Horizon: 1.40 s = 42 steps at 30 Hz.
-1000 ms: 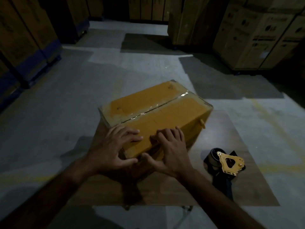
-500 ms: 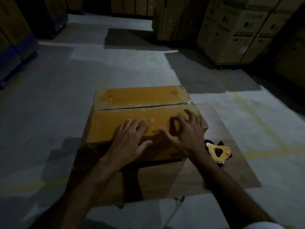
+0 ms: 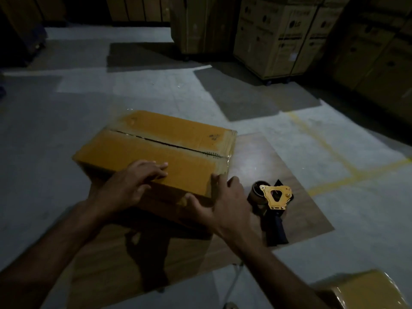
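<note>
lay the left hand (image 3: pixel 133 184) flat on the box (image 3: pixel 169 139); press the right hand (image 3: pixel 225 204), fingers straight, evenly against its near corner.

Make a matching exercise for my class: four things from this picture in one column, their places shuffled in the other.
1 cardboard box
2 tape dispenser
3 left hand
4 right hand

A lying on the table, right of the box
B flat on the box's top
C at the box's near right corner
D on the table, flaps closed

Pairs: 1-D, 2-A, 3-B, 4-C
</note>
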Tool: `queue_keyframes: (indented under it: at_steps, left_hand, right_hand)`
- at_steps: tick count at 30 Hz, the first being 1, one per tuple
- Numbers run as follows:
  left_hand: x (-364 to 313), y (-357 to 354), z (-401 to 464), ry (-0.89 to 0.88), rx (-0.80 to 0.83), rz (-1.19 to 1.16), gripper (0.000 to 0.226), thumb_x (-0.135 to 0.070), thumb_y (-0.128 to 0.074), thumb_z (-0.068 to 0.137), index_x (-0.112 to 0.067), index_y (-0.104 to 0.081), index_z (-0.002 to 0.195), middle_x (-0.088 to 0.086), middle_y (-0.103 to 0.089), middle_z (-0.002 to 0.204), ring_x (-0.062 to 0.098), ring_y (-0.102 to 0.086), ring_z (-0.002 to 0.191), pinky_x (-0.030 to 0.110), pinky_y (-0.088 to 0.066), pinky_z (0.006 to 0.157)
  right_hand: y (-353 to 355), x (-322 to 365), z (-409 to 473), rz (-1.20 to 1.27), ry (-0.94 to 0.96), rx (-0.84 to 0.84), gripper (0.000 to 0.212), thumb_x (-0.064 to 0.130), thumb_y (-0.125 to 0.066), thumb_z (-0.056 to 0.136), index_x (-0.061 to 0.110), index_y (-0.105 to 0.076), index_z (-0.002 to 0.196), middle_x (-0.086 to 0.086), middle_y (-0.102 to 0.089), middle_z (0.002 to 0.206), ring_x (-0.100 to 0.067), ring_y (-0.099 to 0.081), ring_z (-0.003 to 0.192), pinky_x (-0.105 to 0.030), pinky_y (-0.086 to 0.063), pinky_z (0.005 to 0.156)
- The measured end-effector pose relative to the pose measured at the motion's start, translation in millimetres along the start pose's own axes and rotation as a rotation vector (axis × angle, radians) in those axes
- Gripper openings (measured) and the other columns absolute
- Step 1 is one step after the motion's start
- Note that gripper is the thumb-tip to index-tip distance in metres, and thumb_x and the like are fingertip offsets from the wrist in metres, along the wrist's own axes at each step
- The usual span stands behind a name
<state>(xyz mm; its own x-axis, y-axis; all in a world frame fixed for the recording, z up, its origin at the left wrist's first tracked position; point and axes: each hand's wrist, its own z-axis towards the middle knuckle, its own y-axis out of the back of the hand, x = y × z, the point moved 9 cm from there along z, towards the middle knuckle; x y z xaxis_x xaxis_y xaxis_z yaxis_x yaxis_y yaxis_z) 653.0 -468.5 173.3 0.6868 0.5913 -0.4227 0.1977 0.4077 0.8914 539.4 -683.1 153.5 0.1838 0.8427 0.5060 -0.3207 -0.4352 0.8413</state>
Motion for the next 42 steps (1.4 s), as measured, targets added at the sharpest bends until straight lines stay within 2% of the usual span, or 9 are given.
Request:
queue_keyframes:
  at_steps: [5, 8, 11, 18, 22, 28, 34, 39, 42]
  left_hand:
    - [-37.5, -11.8, 6.8, -0.156, -0.028, 0.157, 0.048, -0.031, -0.082, 0.086, -0.028, -0.067, 0.132, -0.005, -0.059, 0.140, 0.018, -0.053, 0.121, 0.032, -0.052, 0.081]
    - [-59.6, -25.2, 21.1, -0.251, 0.058, 0.268, 0.059, -0.044, -0.079, 0.084, -0.031, -0.062, 0.139, 0.001, -0.058, 0.126, 0.014, -0.051, 0.107, 0.017, -0.037, 0.073]
    - [-81.9, -29.7, 34.8, -0.394, 0.080, 0.388, 0.063, -0.051, -0.073, 0.083, -0.029, -0.059, 0.140, 0.004, -0.056, 0.114, 0.013, -0.052, 0.094, 0.017, -0.038, 0.066]
    - [-144.2, -61.4, 62.1, -0.535, 0.143, 0.250, 0.058, -0.071, -0.051, 0.095, -0.020, -0.065, 0.119, -0.001, -0.054, 0.114, 0.011, -0.050, 0.095, 0.022, -0.045, 0.075]
    - [-168.3, -70.0, 87.1, -0.506, 0.066, 0.105, 0.051, -0.074, -0.053, 0.093, -0.025, -0.065, 0.103, -0.002, -0.049, 0.136, 0.013, -0.047, 0.118, 0.027, -0.038, 0.095]
    - [-164.5, -99.5, 129.5, -0.250, 0.099, -0.038, 0.053, -0.072, -0.044, 0.099, -0.032, -0.049, 0.134, -0.008, -0.046, 0.147, 0.013, -0.038, 0.138, 0.034, -0.031, 0.110]
    - [-179.1, -122.8, 149.5, -0.197, 0.148, 0.076, 0.058, -0.080, -0.034, 0.095, -0.038, -0.065, 0.122, -0.013, -0.057, 0.134, 0.009, -0.038, 0.141, 0.043, -0.001, 0.129]
    - [-222.1, -149.2, 159.5, -0.251, 0.288, 0.168, 0.056, -0.075, -0.037, 0.086, -0.039, -0.066, 0.118, -0.015, -0.056, 0.132, 0.006, -0.041, 0.136, 0.048, 0.009, 0.128]
    - [-223.3, -159.2, 164.6, -0.240, 0.432, 0.226, 0.065, -0.064, -0.037, 0.083, -0.041, -0.051, 0.142, -0.010, -0.044, 0.152, 0.007, -0.031, 0.145, 0.044, 0.014, 0.126]
  right_hand:
    - [18.3, -7.2, 4.5, 0.086, 0.029, -0.006, 0.095, 0.099, -0.049, 0.069, 0.034, -0.045, 0.138, -0.001, -0.041, 0.139, -0.024, -0.048, 0.127, -0.040, -0.052, 0.100]
    - [13.4, -11.6, 16.4, 0.103, 0.184, 0.165, 0.117, 0.095, -0.063, 0.062, 0.040, -0.024, 0.157, -0.012, -0.007, 0.171, -0.037, -0.016, 0.156, -0.055, -0.032, 0.116]
    - [10.8, -19.3, 21.8, 0.081, 0.279, 0.185, 0.099, 0.080, -0.077, 0.065, 0.039, -0.043, 0.149, -0.012, -0.010, 0.170, -0.036, -0.018, 0.154, -0.062, -0.039, 0.114]
    - [36.7, -59.8, 47.5, 0.159, 0.351, 0.396, 0.092, 0.046, -0.097, 0.061, 0.028, -0.058, 0.143, 0.008, -0.015, 0.171, -0.015, -0.032, 0.151, -0.026, -0.044, 0.104]
    - [51.3, -69.0, 62.2, 0.189, 0.357, 0.571, 0.087, 0.038, -0.096, 0.062, 0.023, -0.059, 0.139, 0.006, -0.032, 0.167, 0.000, -0.046, 0.140, -0.040, -0.046, 0.113]
    - [44.1, -128.1, 33.9, 0.713, 0.083, 0.573, 0.084, 0.017, -0.078, 0.082, 0.026, -0.040, 0.157, 0.007, -0.050, 0.155, -0.009, -0.050, 0.140, -0.037, -0.048, 0.112]
    - [21.5, -192.4, 17.7, 0.884, -0.216, 0.250, 0.085, 0.062, -0.075, 0.079, 0.030, -0.047, 0.153, 0.006, -0.054, 0.147, -0.004, -0.052, 0.136, -0.035, -0.050, 0.109]
    - [4.1, -269.4, -1.7, 0.505, -0.445, 0.010, 0.066, 0.060, -0.068, 0.092, 0.023, -0.051, 0.144, -0.001, -0.052, 0.138, -0.014, -0.052, 0.128, -0.042, -0.051, 0.103]
    - [-26.0, -318.5, -15.7, 0.062, -0.674, 0.187, 0.068, 0.051, -0.074, 0.089, 0.012, -0.049, 0.138, -0.012, -0.055, 0.132, -0.030, -0.053, 0.124, -0.044, -0.050, 0.099]
